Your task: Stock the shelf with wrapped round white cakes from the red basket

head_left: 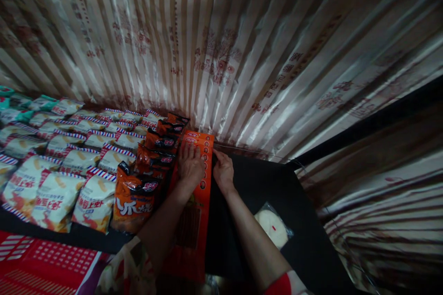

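Note:
A row of long flat orange snack packets [197, 239] lies overlapping on the black table, with a dark window showing brown sticks. My left hand [191, 164] lies on the upper part of these packets, its fingers stretched out flat. At their right edge is my right hand [224, 171], its fingers bent in and the tips pinched at the packet's far right corner. Puffed orange and black snack bags [134, 200] stand in a column just left of my left hand.
White and red snack bags [93, 198] fill rows on the left, with teal bags [43, 103] beyond. A red plastic basket [44, 258] is at the near left. A round white item in clear wrap [272, 227] rests on the black table [304, 239]. Striped printed sheeting [221, 55] hangs behind.

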{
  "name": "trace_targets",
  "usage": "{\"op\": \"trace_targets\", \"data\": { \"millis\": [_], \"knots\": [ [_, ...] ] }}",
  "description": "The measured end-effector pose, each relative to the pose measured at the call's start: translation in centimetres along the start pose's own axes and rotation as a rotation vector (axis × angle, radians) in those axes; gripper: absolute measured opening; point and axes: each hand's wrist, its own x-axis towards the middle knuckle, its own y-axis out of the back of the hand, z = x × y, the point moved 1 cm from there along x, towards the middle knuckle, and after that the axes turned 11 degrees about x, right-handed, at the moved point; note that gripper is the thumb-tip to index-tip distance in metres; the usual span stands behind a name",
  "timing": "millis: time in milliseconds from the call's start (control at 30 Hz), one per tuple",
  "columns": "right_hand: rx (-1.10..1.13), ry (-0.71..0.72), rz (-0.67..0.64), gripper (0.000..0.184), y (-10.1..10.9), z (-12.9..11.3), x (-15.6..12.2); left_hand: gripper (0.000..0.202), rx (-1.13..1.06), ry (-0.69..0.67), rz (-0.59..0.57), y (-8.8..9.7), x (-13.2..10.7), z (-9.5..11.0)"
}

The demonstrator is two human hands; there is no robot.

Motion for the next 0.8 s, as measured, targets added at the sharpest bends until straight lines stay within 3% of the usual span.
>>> {"op": "trace_targets", "data": {
  "millis": [333, 800],
  "knots": [
    [-0.045, 0.104, 0.077, 0.052, 0.0, 0.1, -3.1, 0.049, 0.049, -0.04, -0.13, 2.4, -2.6, 0.0],
    [-0.06, 0.095, 0.111, 0.055, -0.4, 0.3, -3.4, 0.046, -0.026, -0.057, -0.13, 2.7, -3.7, -0.2]
  ]
}}
